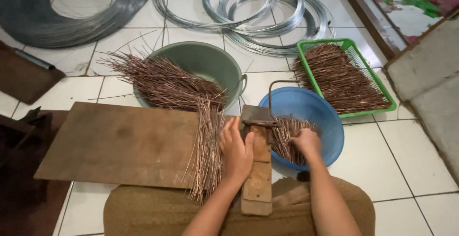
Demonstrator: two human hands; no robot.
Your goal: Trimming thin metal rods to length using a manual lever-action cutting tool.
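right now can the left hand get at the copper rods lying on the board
Probably yes. The left hand lies flat right beside the copper rods on the wooden board, its fingers at their edge, and nothing sits between them.

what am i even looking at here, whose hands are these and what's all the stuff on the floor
There is one picture, taken by a camera on a person's head, looking down at their own two bare hands. No machine is involved.

The left hand lies flat beside a bundle of thin coppery rods spread over a brown board. The right hand reaches into a blue basin and touches short rod pieces; whether it grips any is unclear.

Between the hands stands a narrow wooden block with a metal lever. Behind it are a grey-green tub with more rods, a green basket of cut pieces, and coils of wire on the tiled floor.
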